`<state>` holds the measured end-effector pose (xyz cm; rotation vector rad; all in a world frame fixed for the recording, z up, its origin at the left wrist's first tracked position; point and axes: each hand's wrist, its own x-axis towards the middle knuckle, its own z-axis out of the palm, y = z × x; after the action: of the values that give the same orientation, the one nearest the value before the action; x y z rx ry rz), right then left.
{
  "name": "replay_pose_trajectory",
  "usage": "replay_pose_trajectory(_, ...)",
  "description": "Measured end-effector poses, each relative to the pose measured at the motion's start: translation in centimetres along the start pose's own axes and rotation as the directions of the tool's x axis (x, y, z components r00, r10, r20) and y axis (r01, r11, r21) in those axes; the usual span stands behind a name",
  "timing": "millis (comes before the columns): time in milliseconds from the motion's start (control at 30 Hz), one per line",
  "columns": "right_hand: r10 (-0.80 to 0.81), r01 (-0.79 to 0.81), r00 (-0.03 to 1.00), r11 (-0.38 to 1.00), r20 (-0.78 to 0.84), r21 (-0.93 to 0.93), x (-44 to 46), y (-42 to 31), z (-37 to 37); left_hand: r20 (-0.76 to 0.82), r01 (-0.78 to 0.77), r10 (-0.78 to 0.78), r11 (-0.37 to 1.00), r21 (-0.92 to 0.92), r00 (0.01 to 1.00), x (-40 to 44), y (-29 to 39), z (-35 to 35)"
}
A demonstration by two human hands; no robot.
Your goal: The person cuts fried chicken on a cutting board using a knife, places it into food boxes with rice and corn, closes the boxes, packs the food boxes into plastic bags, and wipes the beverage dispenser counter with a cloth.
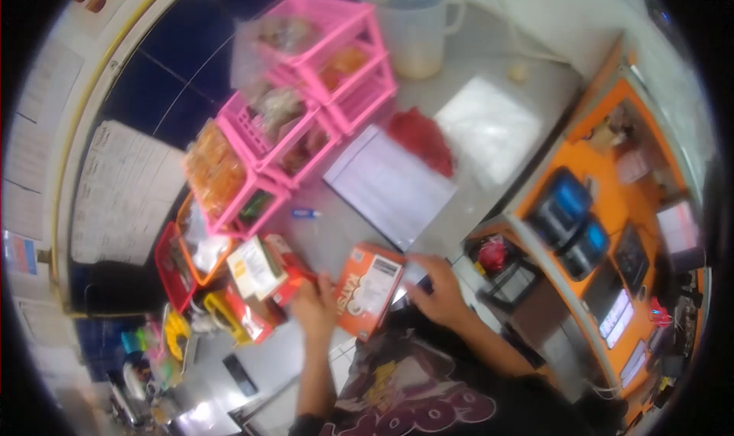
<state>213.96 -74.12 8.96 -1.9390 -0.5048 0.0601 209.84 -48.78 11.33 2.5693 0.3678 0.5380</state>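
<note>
An orange carton (371, 291) with white lettering and a white printed label is in front of my body, tilted at the table's front edge. My left hand (315, 307) is closed at the carton's left edge, its fingertips close to a red box (292, 282) behind. Near the carton's right edge is my right hand (437, 294), thumb and forefinger apart with nothing between them. Beside my left hand a white-and-red carton (256, 268) lies among other red packs. Motion blur softens the finger details.
Pink stacked baskets (329, 84) with bagged food stand at the back left. A white sheet or folder (391, 184), a red bundle (422, 139), a clear plastic bag (489, 126) and a measuring jug (413, 31) are on the grey table. Right is an orange counter (535, 199) with devices.
</note>
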Motion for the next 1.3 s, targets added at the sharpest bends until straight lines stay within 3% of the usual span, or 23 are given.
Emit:
replay_pose_trajectory(33, 0.076, -0.072, 0.978, 0.997, -0.194, 0.03, 0.4, 1.9, -1.2, -0.016, -0.047, 0.054, 0.957, 0.285, 0.998, 2.1, 0.8, -1.1)
replay_pose_trajectory(67, 0.149, -0.129, 0.916, 0.989, -0.372, 0.077, 1.1, 3.0, -2.6, 0.148, 0.146, -0.211, 0.922, 0.36, 0.966, 3.2, -1.0, -1.2)
replay_pose_trajectory(133, 0.262, -0.138, 0.794, 0.956, -0.548, 0.258, 5.1, 3.5, -5.7, 0.177, 0.163, -0.257, 0.892, 0.422, 0.95, 5.3, -3.5, -0.3)
replay_pose_trajectory(233, 0.224, -0.192, 0.891, 0.974, -0.394, 0.12, 9.7, 7.3, -7.3, 0.226, 0.173, -0.326, 0.842, 0.51, 0.918, 6.8, -4.8, 0.9)
replay_pose_trajectory(300, 0.099, -0.2, 0.942, 0.933, -0.319, -0.299, 11.8, 12.7, -5.7, 0.259, 0.169, -0.34, 0.84, 0.516, 0.904, 6.5, -3.9, 1.1)
replay_pose_trajectory(333, 0.216, -0.328, 0.931, 0.85, -0.294, -0.413, 12.3, 15.3, -5.3, 0.35, 0.178, -0.317, 0.909, 0.376, 0.881, 6.1, -2.0, 0.0)
replay_pose_trajectory(367, 0.209, -0.325, 0.929, 0.854, -0.304, -0.407, 12.4, 15.2, -5.6, 0.434, 0.196, -0.279, 0.954, 0.227, 0.857, 5.4, -0.3, -1.0)
replay_pose_trajectory(433, -0.047, -0.435, 0.862, 0.443, -0.505, -0.784, 12.6, 14.8, -6.2, 0.547, 0.195, -0.155, 0.981, -0.015, 0.823, 2.3, -1.6, -0.4)
replay_pose_trajectory(467, -0.128, -0.405, 0.849, 0.466, -0.513, -0.786, 12.8, 16.6, -6.7, 0.541, 0.209, -0.168, 0.978, -0.015, 0.824, 1.4, -2.7, 0.6)
replay_pose_trajectory(500, -0.123, -0.389, 0.861, 0.466, -0.494, -0.795, 13.0, 16.4, -7.2, 0.689, 0.401, -0.155, 0.891, -0.213, 0.708, 0.1, -3.9, 1.7)
replay_pose_trajectory(533, 0.092, -0.435, 0.893, 0.428, -0.44, -0.792, 13.6, 15.0, -8.3, 0.808, 0.593, -0.085, 0.724, -0.352, 0.583, -1.0, -4.6, 2.2)
replay_pose_trajectory(567, 0.299, -0.475, 0.875, 0.379, -0.381, -0.794, 14.3, 14.1, -9.1, 0.809, 0.604, -0.097, 0.718, -0.347, 0.58, -1.4, -4.1, 1.7)
replay_pose_trajectory(633, 0.246, -0.47, 0.88, 0.333, -0.405, -0.818, 14.6, 13.3, -9.8, 0.866, 0.793, -0.236, 0.554, -0.253, 0.441, -2.0, -2.8, 0.9)
replay_pose_trajectory(667, 0.222, -0.46, 0.886, 0.322, -0.406, -0.827, 14.7, 12.3, -10.5, 0.815, 0.758, -0.208, 0.54, -0.366, 0.541, -3.4, -2.5, 1.2)
replay_pose_trajectory(733, 0.131, -0.437, 0.899, 0.269, -0.417, -0.858, 15.1, 11.3, -10.9, 0.765, 0.773, -0.302, 0.514, -0.372, 0.569, -6.1, -3.0, 2.2)
replay_pose_trajectory(800, 0.172, -0.392, 0.917, 0.213, -0.361, -0.895, 14.0, 12.3, -11.0, 0.66, 0.775, -0.439, 0.506, -0.379, 0.61, -7.0, -2.3, 2.3)
replay_pose_trajectory(900, 0.256, -0.341, 0.918, 0.116, -0.304, -0.933, 13.0, 14.7, -12.0, 0.586, 0.793, -0.539, 0.476, -0.381, 0.605, -7.5, -2.3, 2.0)
replay_pose_trajectory(967, 0.481, -0.385, 0.835, 0.161, -0.268, -0.909, 13.6, 15.3, -13.0, 0.558, 0.781, -0.549, 0.475, -0.405, 0.623, -8.0, -2.3, 2.1)
replay_pose_trajectory(1033, 0.435, -0.37, 0.856, 0.14, -0.278, -0.919, 14.4, 14.8, -12.9, 0.47, 0.832, -0.693, 0.39, -0.394, 0.547, -8.0, -1.7, 1.8)
replay_pose_trajectory(1067, 0.392, -0.35, 0.877, 0.12, -0.279, -0.929, 14.9, 13.8, -12.5, 0.456, 0.799, -0.69, 0.31, -0.515, 0.562, -8.0, -1.0, 1.9)
replay_pose_trajectory(1200, 0.483, -0.33, 0.847, 0.151, -0.222, -0.932, 17.9, 12.2, -12.0, 0.433, 0.761, -0.636, 0.443, -0.474, 0.639, -7.4, -0.2, 1.5)
replay_pose_trajectory(1267, 0.119, -0.273, 0.961, 0.259, -0.25, -0.927, 18.8, 18.2, -11.0, 0.627, 0.823, -0.552, 0.486, -0.294, 0.55, -7.6, -1.3, 1.8)
replay_pose_trajectory(1300, 0.126, -0.252, 0.966, 0.263, -0.226, -0.931, 19.1, 21.5, -10.8, 0.624, 0.835, -0.57, 0.469, -0.287, 0.534, -7.2, -1.0, 1.7)
